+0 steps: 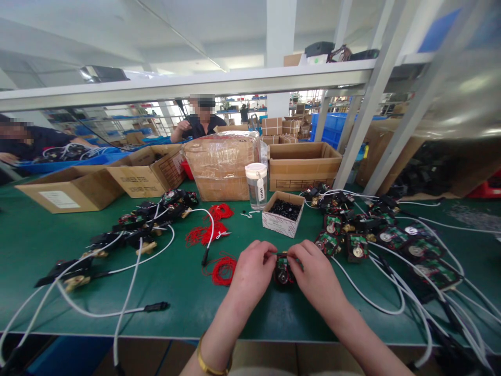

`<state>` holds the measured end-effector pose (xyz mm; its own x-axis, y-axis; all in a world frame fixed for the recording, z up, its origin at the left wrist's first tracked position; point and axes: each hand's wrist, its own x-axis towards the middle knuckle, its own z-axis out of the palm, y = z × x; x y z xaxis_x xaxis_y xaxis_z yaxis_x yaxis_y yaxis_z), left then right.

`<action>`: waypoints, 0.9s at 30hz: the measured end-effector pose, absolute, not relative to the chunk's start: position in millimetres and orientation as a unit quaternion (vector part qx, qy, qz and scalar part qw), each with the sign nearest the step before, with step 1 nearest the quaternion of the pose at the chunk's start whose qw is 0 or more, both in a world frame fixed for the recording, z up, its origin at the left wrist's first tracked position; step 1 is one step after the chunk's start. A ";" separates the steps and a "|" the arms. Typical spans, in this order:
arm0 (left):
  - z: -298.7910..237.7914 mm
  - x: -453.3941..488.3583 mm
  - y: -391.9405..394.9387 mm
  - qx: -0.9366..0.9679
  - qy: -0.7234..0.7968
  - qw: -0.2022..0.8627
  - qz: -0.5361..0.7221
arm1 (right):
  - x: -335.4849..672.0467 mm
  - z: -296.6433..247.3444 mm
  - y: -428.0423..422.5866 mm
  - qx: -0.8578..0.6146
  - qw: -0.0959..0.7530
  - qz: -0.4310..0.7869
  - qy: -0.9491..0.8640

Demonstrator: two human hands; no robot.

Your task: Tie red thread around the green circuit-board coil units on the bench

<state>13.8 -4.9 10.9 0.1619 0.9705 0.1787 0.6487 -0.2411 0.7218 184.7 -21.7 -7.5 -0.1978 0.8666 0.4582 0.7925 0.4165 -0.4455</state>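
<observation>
My left hand (253,269) and my right hand (315,271) meet over a small black valve part with a red coil (282,271) on the green table (47,235). Both hands pinch its top edge, fingers curled closed. A gold bangle sits on my left wrist. Red wire loops (223,270) lie just left of my left hand. Black valve units with green boards (354,244) lie just right of my right hand.
A small white box of black parts (282,214) and a clear lidded jar (256,184) stand behind my hands. More valve units with white cables (129,230) spread left and right. Cardboard boxes (303,164) line the back. Two people sit beyond the table.
</observation>
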 end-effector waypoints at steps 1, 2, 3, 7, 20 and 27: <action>11.2 12.9 -5.4 0.720 0.561 0.255 0.321 | 184.5 -7.9 -21.5 -0.537 0.336 0.055 -0.772; 11.5 12.1 -5.7 0.721 0.558 0.258 0.319 | 184.3 -8.3 -21.3 -0.537 0.338 0.054 -0.771; 11.7 11.7 -5.5 0.723 0.556 0.260 0.316 | 184.2 -8.9 -21.0 -0.538 0.339 0.056 -0.770; 12.6 13.4 -1.6 0.734 0.554 0.254 0.300 | 184.7 -10.3 -19.5 -0.546 0.355 0.083 -0.755; 18.4 19.8 1.4 0.739 0.566 0.237 0.277 | 192.0 -18.7 -10.6 -0.560 0.423 0.227 -0.675; 15.6 19.3 2.6 0.746 0.562 0.231 0.273 | 192.2 -21.8 -8.6 -0.562 0.437 0.270 -0.648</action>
<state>19.3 2.6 15.6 0.2198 0.9642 0.1484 0.7122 -0.2626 0.6511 192.2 -8.6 -21.8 0.0133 0.9646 0.2633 0.4927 0.2228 -0.8412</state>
